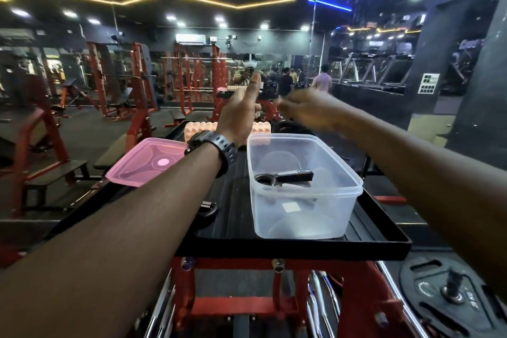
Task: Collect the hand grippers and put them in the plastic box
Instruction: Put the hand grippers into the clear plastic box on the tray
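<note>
A clear plastic box (304, 200) stands on a black tray (384, 244). One black hand gripper (285, 177) lies inside the box. Another black hand gripper (207, 208) lies on the tray, partly hidden under my left forearm. My left hand (241, 112), with a black watch on its wrist, is raised beyond the box with fingers stretched up and nothing in it. My right hand (307, 110) is also raised past the box; it is blurred and I cannot make out its fingers.
A pink lid (145, 163) rests at the tray's left edge. An orange ridged roller (258, 130) lies at the tray's far end. Red gym machines and benches stand on the left, a weight plate (450, 299) at lower right. A mirror ahead reflects people.
</note>
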A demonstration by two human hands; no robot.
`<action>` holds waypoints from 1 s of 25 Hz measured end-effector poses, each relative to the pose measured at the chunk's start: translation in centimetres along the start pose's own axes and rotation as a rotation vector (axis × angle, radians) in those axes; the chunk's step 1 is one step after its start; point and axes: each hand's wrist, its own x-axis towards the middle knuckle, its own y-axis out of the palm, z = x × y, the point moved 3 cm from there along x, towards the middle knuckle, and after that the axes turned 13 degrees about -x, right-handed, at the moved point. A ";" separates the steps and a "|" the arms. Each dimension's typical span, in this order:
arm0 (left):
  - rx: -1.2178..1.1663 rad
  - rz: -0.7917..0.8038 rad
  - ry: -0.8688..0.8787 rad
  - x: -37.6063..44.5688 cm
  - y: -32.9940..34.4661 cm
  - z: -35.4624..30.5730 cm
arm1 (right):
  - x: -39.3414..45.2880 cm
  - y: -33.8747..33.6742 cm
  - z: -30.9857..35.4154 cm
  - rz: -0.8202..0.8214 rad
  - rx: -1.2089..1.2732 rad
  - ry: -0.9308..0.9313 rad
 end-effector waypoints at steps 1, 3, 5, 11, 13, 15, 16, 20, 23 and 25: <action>0.011 -0.011 0.008 -0.3 -0.4 -0.2 | 1.1 -0.2 -0.8 -0.160 0.127 0.071; 0.038 -0.032 0.020 -1.2 -1.2 -0.6 | 2.6 1.3 -2.1 -0.266 0.334 0.224; 0.056 -0.058 0.012 -1.9 -2.2 -0.7 | 3.5 4.3 -2.8 -0.193 0.408 0.270; 0.090 -0.161 -0.039 -4.2 -7.8 -0.2 | 2.7 4.9 3.7 -0.159 0.350 0.052; 0.103 -0.188 -0.059 -5.4 -10.4 1.0 | 2.0 5.3 8.2 -0.119 0.226 -0.102; 0.109 -0.197 -0.117 -7.0 -12.5 3.2 | 1.3 7.9 11.9 -0.012 0.021 -0.239; 0.112 -0.199 -0.153 -7.8 -13.3 4.4 | 1.2 10.2 13.1 0.083 -0.103 -0.287; 0.078 -0.159 -0.271 -9.8 -14.7 7.6 | 0.6 17.2 14.1 0.420 -0.479 -0.287; 0.094 -0.084 -0.296 -9.5 -14.7 7.6 | 0.9 16.9 13.8 0.468 -0.436 -0.245; 0.114 -0.033 -0.289 -9.1 -14.6 7.8 | 1.1 16.6 13.6 0.488 -0.476 -0.250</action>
